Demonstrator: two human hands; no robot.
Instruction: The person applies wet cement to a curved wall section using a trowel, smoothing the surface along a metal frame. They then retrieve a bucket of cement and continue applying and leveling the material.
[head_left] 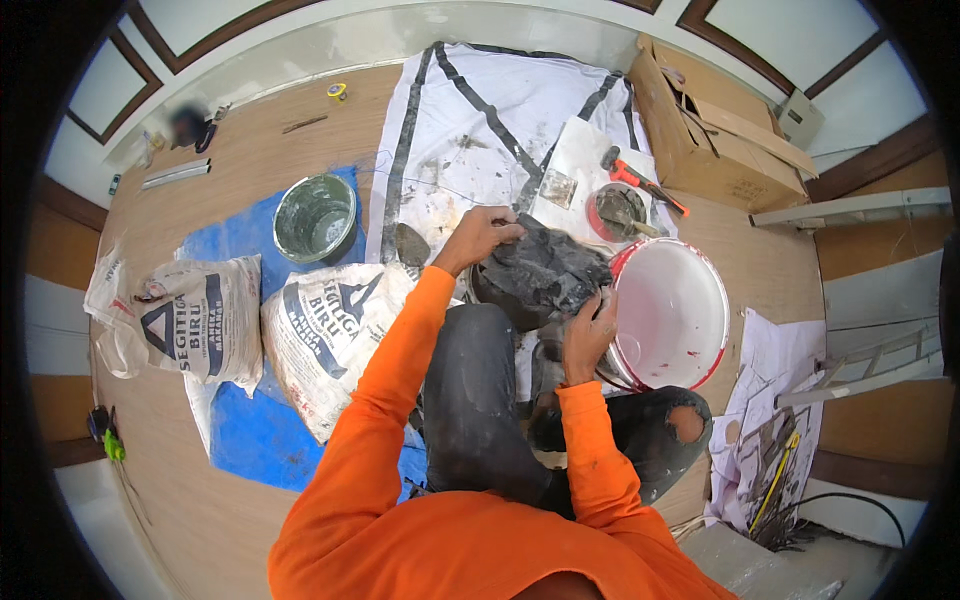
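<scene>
A crumpled black plastic bag [548, 272] with dusty grey patches is held up over my bent knees. My left hand [484, 238] has its fingers closed on the bag's far left edge. My right hand [590, 338] pinches its near right side, thumb uppermost. What is inside the bag, if anything, cannot be seen. Just right of my right hand stands a white bucket [672, 315] with red paint on its rim. A pointed trowel blade [411, 244] lies left of my left hand, and a dark round container [490, 290] is partly hidden below the bag.
Two printed sacks [215, 325] and a green bucket [316, 218] stand left on a blue sheet [255, 440]. Ahead, a stained white banner [470, 90] carries a red-handled hammer [645, 182] and a small mixing tub [618, 210]. A cardboard box [720, 150] and ladder [870, 380] are right.
</scene>
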